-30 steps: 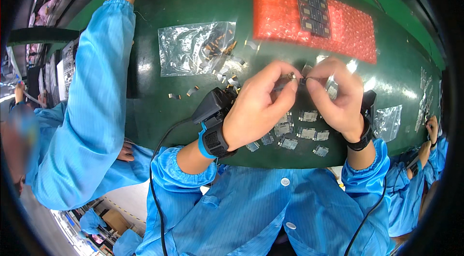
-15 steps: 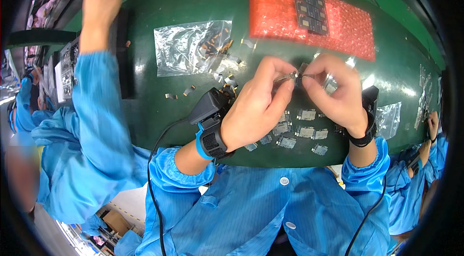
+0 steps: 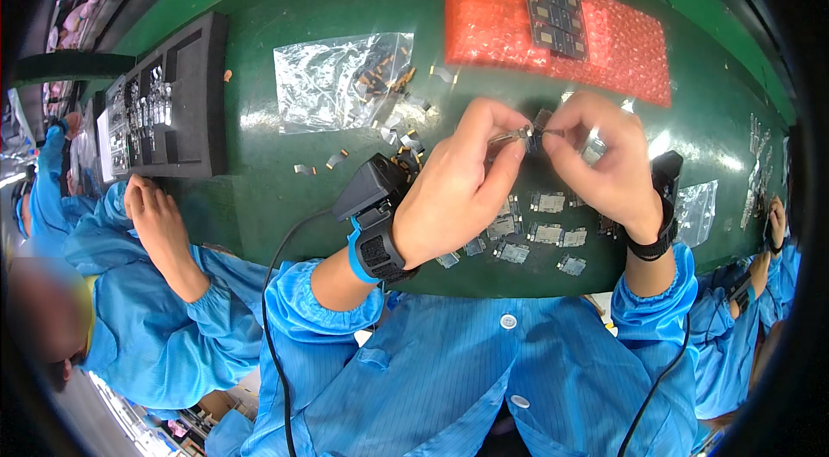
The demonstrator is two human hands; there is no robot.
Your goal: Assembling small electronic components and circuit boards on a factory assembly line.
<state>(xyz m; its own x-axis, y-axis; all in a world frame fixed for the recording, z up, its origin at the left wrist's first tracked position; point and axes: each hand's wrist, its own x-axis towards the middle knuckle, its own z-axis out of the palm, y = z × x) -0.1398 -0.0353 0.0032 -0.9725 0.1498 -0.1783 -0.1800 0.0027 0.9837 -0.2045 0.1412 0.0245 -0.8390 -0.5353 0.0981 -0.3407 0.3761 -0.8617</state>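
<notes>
Above the middle of the green table, my left hand (image 3: 458, 194) is closed in a pinch on a small silver-and-dark circuit board (image 3: 522, 135). My right hand (image 3: 611, 165) meets it from the other side, thumb and forefinger pressed together at the board's right end. Fingertips hide whatever small part they grip there. Beneath and nearer to me lie several small circuit boards with silver metal covers (image 3: 547, 234). Short flat flex cables (image 3: 410, 142) with gold-coloured ends are scattered left of my left hand, beside a clear plastic bag (image 3: 319, 86) with more of them.
Red bubble wrap (image 3: 626, 43) at the back carries a dark panel of boards (image 3: 555, 12). A small clear bag (image 3: 695, 211) lies right of my wrist. At left stands a black foam tray (image 3: 194, 112), with a co-worker's hand (image 3: 155, 220) near its front edge.
My hands stay almost in place, still pinched together. The co-worker's arm at left has come down from over the foam tray toward its near edge, uncovering the tray.
</notes>
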